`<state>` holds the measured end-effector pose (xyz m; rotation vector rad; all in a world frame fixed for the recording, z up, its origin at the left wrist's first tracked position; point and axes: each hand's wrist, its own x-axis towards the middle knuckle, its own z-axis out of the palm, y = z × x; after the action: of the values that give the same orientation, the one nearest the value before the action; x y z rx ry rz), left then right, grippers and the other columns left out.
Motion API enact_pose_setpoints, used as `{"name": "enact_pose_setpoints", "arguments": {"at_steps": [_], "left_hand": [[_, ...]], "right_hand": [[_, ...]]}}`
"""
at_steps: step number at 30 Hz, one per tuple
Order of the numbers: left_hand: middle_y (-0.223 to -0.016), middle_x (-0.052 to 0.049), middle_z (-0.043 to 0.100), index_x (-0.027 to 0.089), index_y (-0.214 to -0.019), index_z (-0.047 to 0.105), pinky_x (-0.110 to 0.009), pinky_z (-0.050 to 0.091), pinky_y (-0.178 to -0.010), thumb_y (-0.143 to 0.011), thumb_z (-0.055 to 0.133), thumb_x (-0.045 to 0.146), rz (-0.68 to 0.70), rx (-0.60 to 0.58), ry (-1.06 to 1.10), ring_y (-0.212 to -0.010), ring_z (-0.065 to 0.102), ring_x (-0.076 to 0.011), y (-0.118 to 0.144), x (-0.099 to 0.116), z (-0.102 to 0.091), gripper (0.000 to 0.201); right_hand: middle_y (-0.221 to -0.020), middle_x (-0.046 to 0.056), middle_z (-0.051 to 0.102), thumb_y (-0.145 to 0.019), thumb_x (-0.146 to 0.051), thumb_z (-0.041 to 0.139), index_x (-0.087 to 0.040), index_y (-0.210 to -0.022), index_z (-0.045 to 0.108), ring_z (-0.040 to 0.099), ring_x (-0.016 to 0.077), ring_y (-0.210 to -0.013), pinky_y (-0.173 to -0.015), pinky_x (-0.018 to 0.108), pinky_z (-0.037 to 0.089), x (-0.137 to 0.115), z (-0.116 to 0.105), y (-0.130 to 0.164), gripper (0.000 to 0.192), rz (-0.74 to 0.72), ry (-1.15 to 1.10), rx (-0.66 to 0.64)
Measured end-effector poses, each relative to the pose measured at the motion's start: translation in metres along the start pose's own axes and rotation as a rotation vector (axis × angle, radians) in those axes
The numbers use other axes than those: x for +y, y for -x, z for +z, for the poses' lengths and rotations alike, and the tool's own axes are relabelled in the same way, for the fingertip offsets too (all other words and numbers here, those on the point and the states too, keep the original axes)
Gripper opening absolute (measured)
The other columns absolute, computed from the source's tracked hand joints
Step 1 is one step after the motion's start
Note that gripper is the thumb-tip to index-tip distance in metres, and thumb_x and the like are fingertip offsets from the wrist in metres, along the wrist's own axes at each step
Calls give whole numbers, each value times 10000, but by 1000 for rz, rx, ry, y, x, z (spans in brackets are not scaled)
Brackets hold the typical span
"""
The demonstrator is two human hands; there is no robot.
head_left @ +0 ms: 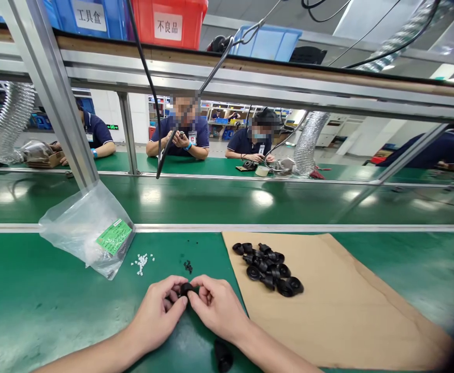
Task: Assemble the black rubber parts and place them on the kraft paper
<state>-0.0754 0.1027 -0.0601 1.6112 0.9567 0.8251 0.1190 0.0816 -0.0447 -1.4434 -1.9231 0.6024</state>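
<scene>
Between the fingertips of both hands is a small black rounded plastic part (185, 289), partly hidden by the fingers. My left hand (161, 306) pinches it from the left. From the right, my right hand (216, 305) grips the same part with thumb and fingers. Just beyond the hands lie a small heap of tiny black pieces (188, 266) and a scatter of small white pieces (141, 263). Another black cone-shaped part (223, 355) rests on the green table below my right wrist. Several black plastic parts (268, 267) are grouped on brown cardboard (328, 311) to the right.
A clear plastic bag (75, 223) with a green label sits at the left by a metal post (52, 88). Behind the metal strip runs a green conveyor belt (196, 202). Overhead, a shelf holds a red bin (168, 20) and blue bins. Co-workers (182, 129) sit across.
</scene>
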Motion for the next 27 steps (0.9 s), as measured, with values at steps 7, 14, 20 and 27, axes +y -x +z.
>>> {"name": "enact_pose_setpoints", "arguments": {"at_steps": [7,14,20,27], "left_hand": [[-768,-25,662,134,-1250,684,-234,510,-585,-942,633,307,17,-1,-5,-644,578,-144,1,-4,1,357],[-786,-41,684,125,-1196,708,-248,495,-586,-926,654,315,1,-34,-3,-624,589,-146,1,3,-2,335],[-991,-73,737,209,-1362,624,-250,540,-616,-965,620,263,96,-85,-181,-698,647,-160,5,-6,-3,401],[-1449,-198,558,191,-1325,629,-610,469,-1078,-976,527,145,469,322,-1011,-1357,491,-413,-11,-17,-39,367]], "right_hand": [[-561,-63,551,-961,-299,609,-213,-929,706,503,122,-501,-532,234,366,0,-2,-1,133,-14,11,16],[-548,-62,546,-961,-293,591,-203,-919,704,471,119,-482,-501,236,317,-4,-1,2,149,3,10,-6],[-535,-62,566,-926,-295,643,-213,-872,745,506,124,-485,-517,229,361,2,-22,-3,142,57,-40,-54],[-659,32,700,-970,-297,567,-210,-921,738,680,233,-626,-546,286,370,43,-102,-13,199,317,562,156]]}}
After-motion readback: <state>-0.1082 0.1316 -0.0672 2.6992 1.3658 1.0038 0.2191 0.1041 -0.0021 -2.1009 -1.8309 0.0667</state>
